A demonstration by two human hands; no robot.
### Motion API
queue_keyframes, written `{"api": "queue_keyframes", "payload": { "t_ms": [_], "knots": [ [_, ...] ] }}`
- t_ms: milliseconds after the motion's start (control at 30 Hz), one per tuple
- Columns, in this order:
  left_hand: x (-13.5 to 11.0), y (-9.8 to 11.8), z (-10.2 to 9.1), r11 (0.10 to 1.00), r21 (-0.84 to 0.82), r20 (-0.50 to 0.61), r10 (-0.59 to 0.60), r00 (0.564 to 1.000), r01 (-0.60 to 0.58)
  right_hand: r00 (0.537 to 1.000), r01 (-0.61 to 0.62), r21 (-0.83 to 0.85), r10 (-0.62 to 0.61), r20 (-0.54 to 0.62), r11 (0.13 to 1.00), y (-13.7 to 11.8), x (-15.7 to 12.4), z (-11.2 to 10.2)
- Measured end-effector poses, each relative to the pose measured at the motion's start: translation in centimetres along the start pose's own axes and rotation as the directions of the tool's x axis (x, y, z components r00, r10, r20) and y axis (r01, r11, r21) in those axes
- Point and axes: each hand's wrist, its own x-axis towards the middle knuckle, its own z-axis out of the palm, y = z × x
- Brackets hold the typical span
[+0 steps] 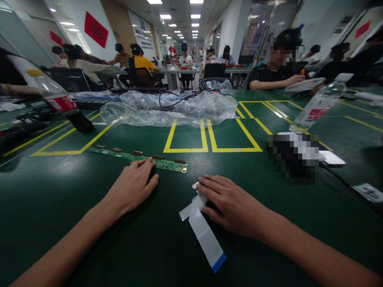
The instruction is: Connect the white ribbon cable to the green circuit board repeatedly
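A long, narrow green circuit board [172,165] with several connectors along its far edge lies slantwise on the dark green table. My left hand [131,185] rests at its near side, fingertips on the board and thumb apart. A white flat ribbon cable [205,235] with a blue end lies folded across itself to the right of the board. My right hand [231,201] has its fingers over the cable's far end and its thumb against the side. A small pale end piece shows at the fingertips; the part of the cable beneath the fingers is hidden.
Crumpled clear plastic wrap [179,105] with black cables stretches across the far side. A red-labelled bottle [60,99] leans at left, a clear bottle [318,105] at right. Near it sits a blurred dark object [293,159]. Yellow tape [236,150] marks the table. A co-worker [281,63] sits opposite.
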Motion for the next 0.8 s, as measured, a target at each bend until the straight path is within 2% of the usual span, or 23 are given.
{"api": "queue_keyframes", "payload": {
  "t_ms": [167, 300, 400, 633, 800],
  "knots": [
    [-0.6, 5.8, -0.6, 0.978, 0.041, -0.047, 0.206, 0.978, -0.204, 0.999, 0.012, -0.027, -0.014, -0.052, 1.0, -0.1, 0.1, 0.2],
    [-1.3, 8.2, -0.3, 0.944, 0.033, -0.096, 0.329, 0.939, -0.327, 0.997, 0.021, -0.009, -0.022, -0.077, 1.0, 0.0, 0.1, 0.2],
    [-1.6, 8.0, 0.1, 0.932, 0.021, -0.101, 0.361, 0.927, -0.361, 0.998, 0.032, 0.025, -0.031, -0.061, 0.999, 0.2, 0.1, 0.1],
    [-2.0, 4.4, 0.2, 0.88, -0.036, -0.022, 0.472, 0.881, -0.473, 0.999, 0.027, 0.079, -0.023, -0.047, 0.997, 0.6, 0.1, -0.2],
    [-2.2, 4.2, -0.3, 0.921, -0.051, 0.035, 0.387, 0.921, -0.385, 0.999, 0.022, 0.092, -0.02, -0.032, 0.996, 0.8, 0.2, -0.3]
  ]
}}
